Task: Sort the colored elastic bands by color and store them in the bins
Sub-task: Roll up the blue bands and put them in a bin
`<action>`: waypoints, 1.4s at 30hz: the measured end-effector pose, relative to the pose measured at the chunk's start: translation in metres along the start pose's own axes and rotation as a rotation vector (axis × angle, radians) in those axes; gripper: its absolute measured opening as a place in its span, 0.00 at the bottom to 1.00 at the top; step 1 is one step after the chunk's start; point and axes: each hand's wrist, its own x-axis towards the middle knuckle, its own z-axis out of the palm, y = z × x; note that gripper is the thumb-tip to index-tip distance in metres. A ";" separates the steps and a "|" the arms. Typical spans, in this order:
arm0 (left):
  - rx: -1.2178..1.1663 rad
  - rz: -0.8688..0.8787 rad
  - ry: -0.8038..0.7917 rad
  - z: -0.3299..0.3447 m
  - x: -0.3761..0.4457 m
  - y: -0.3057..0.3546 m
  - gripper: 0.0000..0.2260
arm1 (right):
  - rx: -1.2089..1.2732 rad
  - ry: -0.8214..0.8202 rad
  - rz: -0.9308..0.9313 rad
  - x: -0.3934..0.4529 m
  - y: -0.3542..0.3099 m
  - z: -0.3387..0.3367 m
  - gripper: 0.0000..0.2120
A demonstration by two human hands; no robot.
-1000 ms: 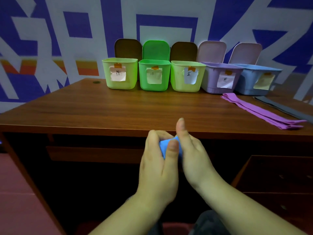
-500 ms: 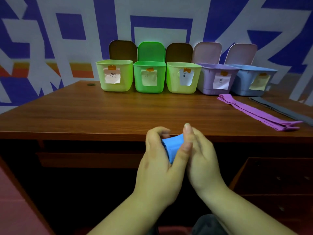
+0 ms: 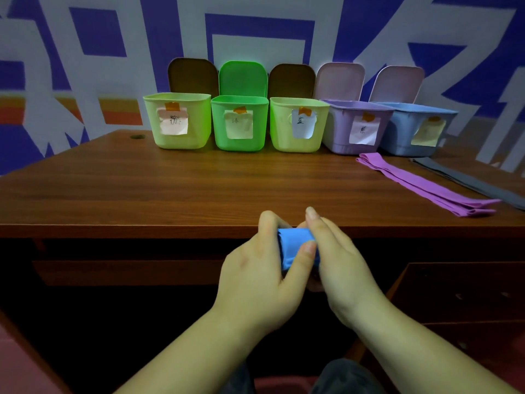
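- Blue elastic band (image 3: 294, 245), folded into a small wad, sits between both hands just before the table's (image 3: 199, 189) near edge; most of it is hidden by the fingers.
- Left hand (image 3: 255, 280) grips it, thumb pressed over the front; right hand (image 3: 341, 268) curls round its far side.
- Purple band (image 3: 420, 183) lies flat on the table at right, near the lilac bin (image 3: 355, 126).
- Grey band (image 3: 468, 180) beyond it is cut off by the frame.
- Five open bins line the table's back; their labels are hard to read.

Wooden desk (image 3: 142, 189), blue-and-white patterned wall (image 3: 85, 66), dark drawer unit (image 3: 460, 294)
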 end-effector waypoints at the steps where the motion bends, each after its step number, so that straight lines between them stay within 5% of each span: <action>1: -0.027 -0.019 0.001 0.002 0.002 -0.001 0.19 | -0.046 0.004 -0.025 0.001 0.001 -0.002 0.25; 7: -0.359 -0.201 -0.006 0.008 0.026 0.005 0.23 | -0.209 0.114 -0.304 0.009 0.006 -0.001 0.23; 11: -0.315 -0.200 -0.018 0.013 0.050 0.003 0.20 | -0.048 0.116 -0.158 0.037 0.007 -0.002 0.31; 20: -0.252 -0.264 -0.125 0.034 0.118 -0.018 0.14 | -0.118 0.108 -0.020 0.108 0.016 -0.013 0.17; 42: -0.425 -0.345 -0.040 0.111 0.314 -0.076 0.16 | -0.128 0.102 -0.122 0.322 0.027 -0.042 0.15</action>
